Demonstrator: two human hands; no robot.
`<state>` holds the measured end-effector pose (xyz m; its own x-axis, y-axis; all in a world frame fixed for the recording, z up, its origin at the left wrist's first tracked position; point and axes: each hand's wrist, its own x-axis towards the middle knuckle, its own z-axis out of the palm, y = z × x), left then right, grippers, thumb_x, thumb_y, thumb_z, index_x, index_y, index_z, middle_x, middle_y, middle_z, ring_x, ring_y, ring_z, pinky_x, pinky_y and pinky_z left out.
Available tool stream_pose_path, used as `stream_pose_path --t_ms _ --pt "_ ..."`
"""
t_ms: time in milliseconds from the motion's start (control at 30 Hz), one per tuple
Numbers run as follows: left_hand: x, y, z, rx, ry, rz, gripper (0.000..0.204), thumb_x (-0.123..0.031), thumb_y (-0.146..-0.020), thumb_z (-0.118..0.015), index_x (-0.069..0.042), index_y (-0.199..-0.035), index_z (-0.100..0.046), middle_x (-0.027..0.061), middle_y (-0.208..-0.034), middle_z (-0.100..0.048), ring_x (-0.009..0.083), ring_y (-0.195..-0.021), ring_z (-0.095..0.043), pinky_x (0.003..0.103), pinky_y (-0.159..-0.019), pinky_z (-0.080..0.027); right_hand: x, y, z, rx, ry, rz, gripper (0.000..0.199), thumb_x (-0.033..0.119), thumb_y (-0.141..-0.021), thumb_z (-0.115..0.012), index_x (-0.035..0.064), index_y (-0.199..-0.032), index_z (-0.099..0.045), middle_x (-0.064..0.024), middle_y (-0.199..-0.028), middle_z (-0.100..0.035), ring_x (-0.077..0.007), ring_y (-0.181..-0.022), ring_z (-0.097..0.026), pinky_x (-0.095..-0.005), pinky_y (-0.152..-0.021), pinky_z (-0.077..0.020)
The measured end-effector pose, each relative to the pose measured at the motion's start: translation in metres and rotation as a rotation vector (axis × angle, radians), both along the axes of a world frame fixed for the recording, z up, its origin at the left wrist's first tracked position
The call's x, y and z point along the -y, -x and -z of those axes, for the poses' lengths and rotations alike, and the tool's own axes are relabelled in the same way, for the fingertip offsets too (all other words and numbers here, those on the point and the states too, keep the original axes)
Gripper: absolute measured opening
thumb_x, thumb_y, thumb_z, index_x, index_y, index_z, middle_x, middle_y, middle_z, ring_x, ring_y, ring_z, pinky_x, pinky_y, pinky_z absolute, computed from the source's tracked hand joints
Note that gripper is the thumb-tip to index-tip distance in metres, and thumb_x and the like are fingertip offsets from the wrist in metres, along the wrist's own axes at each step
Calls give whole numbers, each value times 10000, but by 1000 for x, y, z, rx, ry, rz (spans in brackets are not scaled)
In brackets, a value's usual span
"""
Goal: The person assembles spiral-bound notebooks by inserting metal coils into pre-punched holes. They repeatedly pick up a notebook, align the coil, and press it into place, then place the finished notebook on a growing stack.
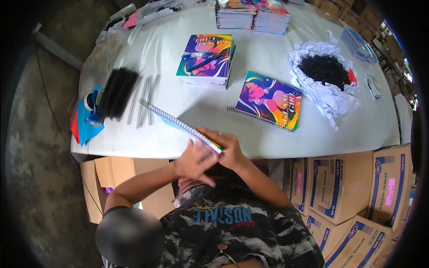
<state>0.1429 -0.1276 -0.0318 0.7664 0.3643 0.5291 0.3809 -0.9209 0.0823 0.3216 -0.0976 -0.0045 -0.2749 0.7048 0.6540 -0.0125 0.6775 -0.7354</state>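
White table (268,145): a notebook (178,124) is held coil-up at the near edge. Right hand (230,149) pinches its near end; left hand (196,161) is blurred, fingers apart, contact unclear. Loose wires (146,105) and a black bundle (118,91) crowd its far end. Beyond stands a stack (203,47); rightward, another notebook (270,100), then a black tangle (324,69) on crumpled paper (328,105).

I find the table (147,144) plain white. Held notebook (183,126), near edge: grey spiral (156,108). Loose notebook (270,102), set in from near edge: purple, pink, orange and yellow figured cover. Left edge: black bundle (118,94), grey coils (144,102), bright-blue sheet (91,134). Right edge: white crumpled paper (319,103), black tangle (324,70). Cartons (335,192): brown, blue-banded. Shirt (277,232): black, mottled grey-white.
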Motion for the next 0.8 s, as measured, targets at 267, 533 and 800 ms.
stream_pose_path --t_ms 267,533,800 --pt "-4 -26 -11 106 -125 -94 1014 -725 -733 -456 86 -1320 -299 324 -1386 -129 491 -1253 -200 641 -971 -161 3 -7 -10 38 76 91 492 52 -726 -662 33 -1203 -543 -156 -1125 -606 -271 -954 -634 -333 -781 -513" --pt "8 -55 -163 654 624 -215 447 -186 -925 -412 119 -1251 -401 237 -1144 -555 277 -1035 -571 312 -878 -441 9 -43 -107 267 -296 228 607 390 -794 -559 82 -1300 -425 -188 -1311 -390 -400 -1229 -332 -594 -984 -178" --pt "-63 -77 -127 955 1416 -40 135 -9 -820 -603 6 -953 -618 53 -910 -635 96 -830 -579 240 -760 -466 -9 -85 -105 119 406 230 199 144 -831 -629 -48 -885 -629 -150 -775 -651 -158 -641 -600 -272 -603 -454"
